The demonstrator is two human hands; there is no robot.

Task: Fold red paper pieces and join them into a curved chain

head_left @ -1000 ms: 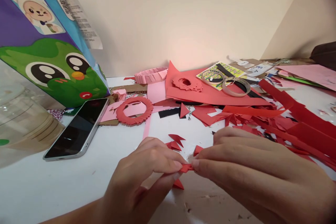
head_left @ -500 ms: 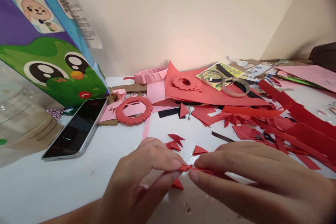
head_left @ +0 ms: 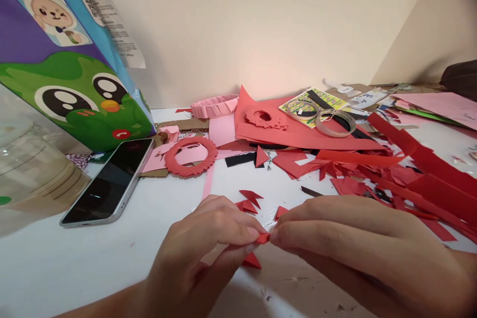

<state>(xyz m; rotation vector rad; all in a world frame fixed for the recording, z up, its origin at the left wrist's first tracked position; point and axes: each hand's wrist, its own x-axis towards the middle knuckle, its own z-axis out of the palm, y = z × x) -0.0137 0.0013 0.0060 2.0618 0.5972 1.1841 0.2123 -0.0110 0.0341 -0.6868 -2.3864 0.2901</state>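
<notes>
Two hands [head_left: 208, 243] tip to tip, fingers pinching small folded red paper [head_left: 263, 238], wrists low

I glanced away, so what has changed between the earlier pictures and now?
The right hand has closed its parted fingers together at the folded red paper in the left hand, covering more of the dark blade and loose red triangle; whether it grips is hidden. The left hand, phone and red paper ring stayed put.

L hand [head_left: 206, 243] w/ thumb & index pinched; R hand [head_left: 350, 243] fingers tog., tips nr L's.
</notes>
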